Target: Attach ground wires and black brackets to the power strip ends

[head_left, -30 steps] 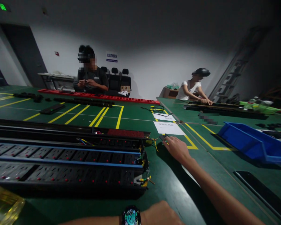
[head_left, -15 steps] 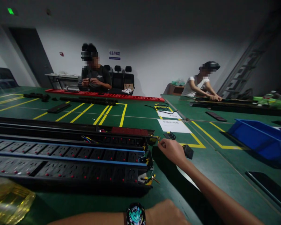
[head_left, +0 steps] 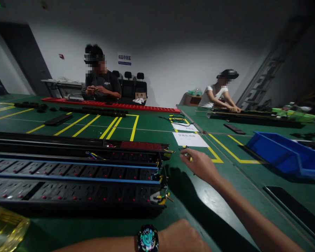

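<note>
Long black power strips (head_left: 94, 171) with sockets and red dots lie side by side at the left, with coloured wires at their right ends. My right hand (head_left: 199, 164) is raised just right of those ends, its fingers curled round something small and partly yellow that I cannot make out. Near the bottom edge lies my left hand (head_left: 183, 238), with a watch (head_left: 147, 238) on its wrist; its fingers are cut off by the frame, so what it holds is hidden.
A blue bin (head_left: 280, 154) and a dark phone (head_left: 296, 210) lie at the right. White paper sheets (head_left: 190, 139) sit beyond my right hand. Yellow tape (head_left: 5, 224) is at the lower left. Two people work across the table, behind a red grid strip (head_left: 110, 105).
My right hand has moved slightly away from the strip ends, and a small yellow item now shows at its fingers. The whole view has shifted a little.
</note>
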Demonstrator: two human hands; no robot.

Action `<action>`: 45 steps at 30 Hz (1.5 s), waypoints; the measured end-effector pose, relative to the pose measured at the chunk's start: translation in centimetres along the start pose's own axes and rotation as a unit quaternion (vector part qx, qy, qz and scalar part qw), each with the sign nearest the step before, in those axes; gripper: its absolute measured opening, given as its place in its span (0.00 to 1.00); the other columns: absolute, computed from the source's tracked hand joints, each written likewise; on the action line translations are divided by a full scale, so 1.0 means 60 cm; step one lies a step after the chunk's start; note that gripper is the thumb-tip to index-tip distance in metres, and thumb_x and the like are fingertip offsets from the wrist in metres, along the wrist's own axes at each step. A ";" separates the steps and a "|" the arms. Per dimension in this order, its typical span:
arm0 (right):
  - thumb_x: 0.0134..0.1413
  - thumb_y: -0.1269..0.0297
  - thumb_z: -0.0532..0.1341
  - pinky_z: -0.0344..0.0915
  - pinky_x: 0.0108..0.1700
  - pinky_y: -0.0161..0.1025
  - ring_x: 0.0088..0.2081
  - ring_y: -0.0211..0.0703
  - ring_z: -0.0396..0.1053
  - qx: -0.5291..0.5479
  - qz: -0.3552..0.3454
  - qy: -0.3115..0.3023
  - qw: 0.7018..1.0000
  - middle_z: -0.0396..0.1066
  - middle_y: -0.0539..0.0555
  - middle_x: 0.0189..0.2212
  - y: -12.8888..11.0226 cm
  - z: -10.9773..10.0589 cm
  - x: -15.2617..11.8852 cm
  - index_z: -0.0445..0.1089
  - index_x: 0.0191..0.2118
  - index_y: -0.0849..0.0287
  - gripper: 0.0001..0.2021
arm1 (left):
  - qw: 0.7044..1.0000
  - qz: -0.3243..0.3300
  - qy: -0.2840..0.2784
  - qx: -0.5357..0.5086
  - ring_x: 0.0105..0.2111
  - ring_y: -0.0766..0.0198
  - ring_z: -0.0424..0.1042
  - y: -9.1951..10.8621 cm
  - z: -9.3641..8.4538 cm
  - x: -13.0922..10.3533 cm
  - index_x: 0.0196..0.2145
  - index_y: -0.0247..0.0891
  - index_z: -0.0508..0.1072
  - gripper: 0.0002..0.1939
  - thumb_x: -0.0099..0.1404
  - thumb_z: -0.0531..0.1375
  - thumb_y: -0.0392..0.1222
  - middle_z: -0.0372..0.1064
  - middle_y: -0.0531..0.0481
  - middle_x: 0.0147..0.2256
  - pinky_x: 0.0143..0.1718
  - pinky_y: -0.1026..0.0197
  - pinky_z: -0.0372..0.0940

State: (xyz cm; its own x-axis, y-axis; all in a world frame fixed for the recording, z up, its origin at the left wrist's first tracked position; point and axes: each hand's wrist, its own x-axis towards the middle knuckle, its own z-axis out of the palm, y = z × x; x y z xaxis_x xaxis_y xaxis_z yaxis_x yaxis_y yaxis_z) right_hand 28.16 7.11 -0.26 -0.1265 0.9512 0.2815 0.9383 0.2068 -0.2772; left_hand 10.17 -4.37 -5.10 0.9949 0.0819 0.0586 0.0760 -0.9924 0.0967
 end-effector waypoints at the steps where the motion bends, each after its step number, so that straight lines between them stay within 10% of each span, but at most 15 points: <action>1: 0.72 0.57 0.57 0.69 0.40 0.41 0.42 0.50 0.79 0.047 -0.057 -0.008 0.997 0.81 0.57 0.42 -0.017 0.003 0.003 0.77 0.55 0.52 0.16 | 1.000 -0.001 -0.001 -0.005 0.22 0.65 0.75 0.000 0.002 0.000 0.46 0.44 0.78 0.06 0.74 0.65 0.46 0.77 0.57 0.25 0.13 0.61 0.46; 5: 0.76 0.55 0.54 0.70 0.52 0.46 0.51 0.52 0.76 0.086 -0.203 -0.043 0.974 0.78 0.61 0.52 -0.086 0.023 0.013 0.71 0.66 0.52 0.21 | 0.999 -0.011 0.031 -0.008 0.23 0.65 0.75 0.000 0.016 0.000 0.48 0.47 0.78 0.08 0.73 0.66 0.45 0.78 0.57 0.26 0.13 0.61 0.44; 9: 0.76 0.57 0.54 0.69 0.51 0.47 0.47 0.52 0.76 0.084 -0.192 -0.021 0.978 0.81 0.58 0.44 -0.094 0.038 0.020 0.80 0.49 0.53 0.17 | 1.000 -0.006 0.027 0.014 0.22 0.64 0.74 -0.002 0.023 0.001 0.49 0.47 0.79 0.07 0.74 0.65 0.44 0.80 0.57 0.27 0.14 0.60 0.42; 13: 0.66 0.63 0.59 0.69 0.43 0.44 0.39 0.50 0.78 0.131 -0.091 0.027 0.987 0.82 0.56 0.35 -0.027 0.038 0.015 0.80 0.39 0.53 0.11 | 0.999 0.007 0.035 0.025 0.21 0.65 0.74 -0.004 0.022 0.002 0.43 0.46 0.80 0.03 0.73 0.66 0.42 0.77 0.57 0.25 0.13 0.61 0.42; 24: 0.59 0.48 0.63 0.66 0.31 0.41 0.29 0.48 0.74 0.183 0.097 0.048 0.977 0.80 0.55 0.32 0.150 0.021 -0.067 0.77 0.52 0.56 0.22 | 0.997 0.028 0.068 0.030 0.19 0.67 0.70 -0.012 0.032 -0.004 0.36 0.42 0.73 0.09 0.73 0.66 0.46 0.72 0.60 0.22 0.13 0.61 0.40; 40: 0.63 0.41 0.62 0.61 0.31 0.40 0.36 0.55 0.76 -0.003 0.154 0.001 0.988 0.79 0.60 0.35 0.147 -0.004 -0.086 0.77 0.55 0.57 0.27 | 0.998 0.024 0.038 0.034 0.20 0.64 0.71 -0.008 0.011 -0.006 0.33 0.40 0.71 0.13 0.76 0.62 0.47 0.73 0.58 0.24 0.16 0.58 0.41; 45: 0.67 0.48 0.60 0.67 0.43 0.45 0.43 0.55 0.74 0.029 0.072 0.070 0.994 0.76 0.60 0.39 0.072 -0.007 -0.081 0.77 0.51 0.58 0.20 | 0.998 0.025 0.044 0.031 0.21 0.63 0.72 -0.005 -0.003 -0.007 0.34 0.39 0.72 0.15 0.79 0.58 0.49 0.73 0.57 0.23 0.16 0.57 0.43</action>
State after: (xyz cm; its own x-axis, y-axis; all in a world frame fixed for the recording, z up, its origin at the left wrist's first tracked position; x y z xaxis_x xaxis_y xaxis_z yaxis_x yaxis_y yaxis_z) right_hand 32.96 3.30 -2.47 0.0584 0.9314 0.3594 0.9227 0.0871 -0.3756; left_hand 9.72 -4.08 -4.99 0.9882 0.0364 0.1488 0.0322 -0.9990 0.0305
